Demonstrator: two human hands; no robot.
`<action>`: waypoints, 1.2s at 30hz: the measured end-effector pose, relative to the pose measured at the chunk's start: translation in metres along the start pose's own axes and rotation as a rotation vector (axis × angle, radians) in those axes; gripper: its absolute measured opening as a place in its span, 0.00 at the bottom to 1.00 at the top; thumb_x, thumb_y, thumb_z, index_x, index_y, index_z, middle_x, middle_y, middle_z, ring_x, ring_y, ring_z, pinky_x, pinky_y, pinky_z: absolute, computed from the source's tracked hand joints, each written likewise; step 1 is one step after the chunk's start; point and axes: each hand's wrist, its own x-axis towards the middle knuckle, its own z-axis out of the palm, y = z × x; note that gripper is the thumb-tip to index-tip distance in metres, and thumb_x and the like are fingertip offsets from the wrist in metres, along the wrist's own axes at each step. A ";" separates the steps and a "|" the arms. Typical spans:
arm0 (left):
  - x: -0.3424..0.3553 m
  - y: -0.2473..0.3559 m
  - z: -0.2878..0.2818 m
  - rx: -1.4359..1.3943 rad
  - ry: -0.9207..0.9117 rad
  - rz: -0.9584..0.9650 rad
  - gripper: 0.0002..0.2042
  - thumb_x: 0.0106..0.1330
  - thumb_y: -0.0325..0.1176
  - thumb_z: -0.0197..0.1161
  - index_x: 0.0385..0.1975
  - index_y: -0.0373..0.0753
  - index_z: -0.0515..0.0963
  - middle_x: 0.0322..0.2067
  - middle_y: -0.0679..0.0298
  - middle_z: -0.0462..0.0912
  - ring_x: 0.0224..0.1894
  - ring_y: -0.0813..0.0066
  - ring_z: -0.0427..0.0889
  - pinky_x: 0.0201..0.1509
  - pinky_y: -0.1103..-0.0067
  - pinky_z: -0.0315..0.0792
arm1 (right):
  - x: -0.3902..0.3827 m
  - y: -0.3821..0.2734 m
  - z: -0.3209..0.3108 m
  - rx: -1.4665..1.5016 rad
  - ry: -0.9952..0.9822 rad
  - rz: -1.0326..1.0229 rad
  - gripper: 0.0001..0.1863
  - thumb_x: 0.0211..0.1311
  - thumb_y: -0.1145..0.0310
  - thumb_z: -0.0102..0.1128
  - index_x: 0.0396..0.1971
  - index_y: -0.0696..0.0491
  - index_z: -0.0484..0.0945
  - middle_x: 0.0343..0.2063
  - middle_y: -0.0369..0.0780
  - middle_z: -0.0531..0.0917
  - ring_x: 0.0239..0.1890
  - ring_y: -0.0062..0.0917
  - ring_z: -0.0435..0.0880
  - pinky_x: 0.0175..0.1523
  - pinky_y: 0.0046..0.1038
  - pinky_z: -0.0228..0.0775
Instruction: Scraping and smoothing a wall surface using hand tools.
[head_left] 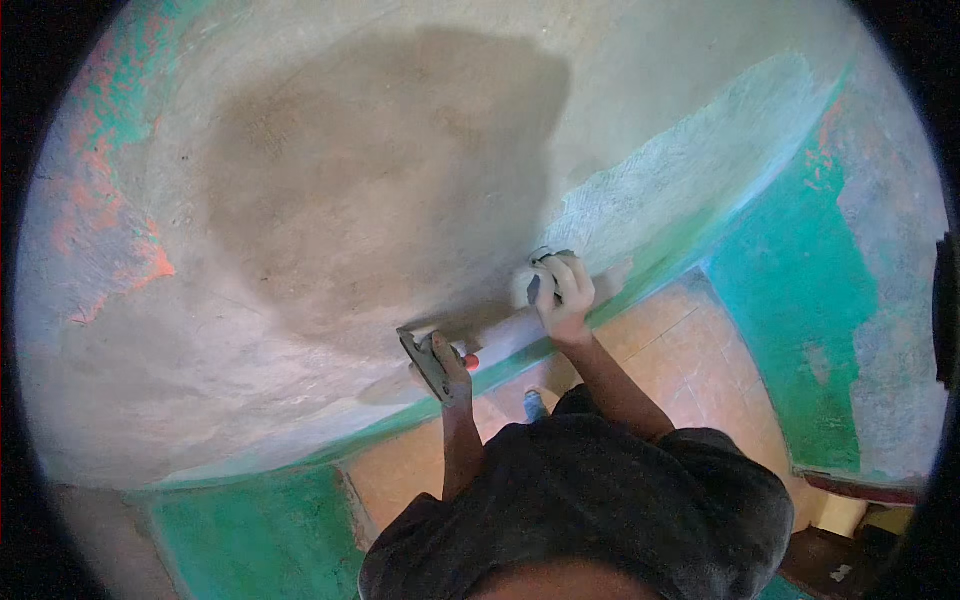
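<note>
My left hand [449, 368] grips a grey flat-bladed tool [420, 355] with a red-ended handle, held close to the plastered wall [370, 180]. Up and to the right, my right hand [562, 295] has its fingers curled around a small dark object [535, 287] against the wall, partly hidden by the fingers and too unclear to name. Beside it runs a lighter whitish, rough-textured patch [680, 170]. A green band [300, 460] lines the foot of the wall.
Orange-tan floor tiles [680, 350] lie below, around my shoe [534, 405]. Green-painted side walls [800, 280] with peeling grey areas stand left and right. A dark brown piece of furniture [830, 560] sits at the lower right.
</note>
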 end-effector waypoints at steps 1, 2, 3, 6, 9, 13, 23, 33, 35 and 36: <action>0.003 0.008 0.003 -0.080 0.031 -0.021 0.33 0.70 0.37 0.54 0.71 0.38 0.46 0.23 0.66 0.71 0.19 0.84 0.68 0.20 0.85 0.66 | 0.012 -0.005 0.001 0.019 0.024 0.043 0.07 0.56 0.79 0.62 0.36 0.57 0.78 0.32 0.44 0.81 0.34 0.38 0.81 0.41 0.35 0.75; 0.009 0.010 0.005 -0.161 0.062 -0.042 0.29 0.71 0.33 0.52 0.69 0.37 0.51 0.24 0.68 0.69 0.18 0.86 0.66 0.20 0.83 0.65 | 0.025 -0.010 0.002 0.037 0.046 0.086 0.07 0.55 0.81 0.61 0.35 0.58 0.78 0.31 0.45 0.81 0.34 0.37 0.81 0.39 0.34 0.74; 0.002 0.011 -0.004 -0.152 0.081 -0.053 0.29 0.71 0.33 0.52 0.69 0.37 0.51 0.24 0.68 0.69 0.18 0.86 0.66 0.20 0.83 0.65 | 0.042 -0.023 -0.004 0.051 0.028 0.093 0.07 0.55 0.81 0.61 0.35 0.58 0.78 0.31 0.45 0.81 0.34 0.37 0.81 0.39 0.34 0.74; -0.014 0.008 -0.006 -0.210 0.083 -0.084 0.26 0.71 0.31 0.51 0.67 0.37 0.55 0.25 0.71 0.69 0.18 0.87 0.65 0.19 0.84 0.63 | 0.092 -0.033 -0.018 0.032 0.116 0.060 0.05 0.56 0.82 0.60 0.33 0.59 0.78 0.31 0.46 0.80 0.34 0.37 0.80 0.38 0.33 0.74; 0.001 -0.018 -0.010 -0.295 0.097 -0.133 0.24 0.71 0.30 0.51 0.66 0.36 0.56 0.24 0.72 0.68 0.18 0.87 0.64 0.19 0.85 0.61 | 0.092 -0.030 0.001 0.061 0.188 0.052 0.05 0.55 0.81 0.60 0.33 0.58 0.78 0.31 0.45 0.80 0.33 0.37 0.80 0.39 0.34 0.74; -0.004 -0.015 0.000 -0.433 0.104 -0.153 0.23 0.71 0.29 0.53 0.64 0.37 0.58 0.21 0.72 0.65 0.17 0.88 0.62 0.19 0.85 0.59 | 0.012 0.004 -0.004 0.022 -0.073 -0.083 0.09 0.52 0.82 0.61 0.33 0.57 0.79 0.31 0.45 0.80 0.32 0.39 0.79 0.38 0.36 0.73; -0.003 0.029 0.002 -0.029 -0.112 -0.038 0.18 0.73 0.36 0.50 0.54 0.28 0.63 0.19 0.70 0.65 0.20 0.83 0.65 0.23 0.80 0.62 | 0.098 -0.011 -0.035 -0.083 0.108 0.207 0.05 0.57 0.82 0.59 0.35 0.60 0.78 0.31 0.46 0.79 0.32 0.39 0.79 0.38 0.32 0.71; 0.006 0.091 0.009 -0.489 -0.093 -0.157 0.31 0.68 0.27 0.55 0.70 0.43 0.53 0.22 0.73 0.66 0.20 0.85 0.63 0.21 0.83 0.62 | 0.169 -0.039 -0.047 -0.049 0.175 0.152 0.02 0.61 0.79 0.55 0.32 0.61 0.75 0.28 0.46 0.78 0.31 0.36 0.77 0.39 0.32 0.70; -0.002 0.087 0.016 -0.339 -0.053 -0.032 0.26 0.69 0.28 0.55 0.66 0.42 0.59 0.22 0.73 0.67 0.18 0.85 0.63 0.19 0.83 0.61 | 0.116 -0.027 -0.044 -0.040 0.122 0.166 0.02 0.62 0.78 0.55 0.31 0.61 0.75 0.28 0.46 0.78 0.31 0.36 0.77 0.38 0.32 0.70; 0.003 0.094 0.023 -0.270 -0.036 -0.024 0.23 0.69 0.29 0.56 0.63 0.42 0.62 0.22 0.74 0.67 0.18 0.85 0.63 0.19 0.84 0.61 | 0.112 -0.020 -0.042 -0.032 0.078 0.169 0.02 0.62 0.78 0.55 0.31 0.60 0.76 0.28 0.46 0.78 0.30 0.36 0.77 0.38 0.32 0.70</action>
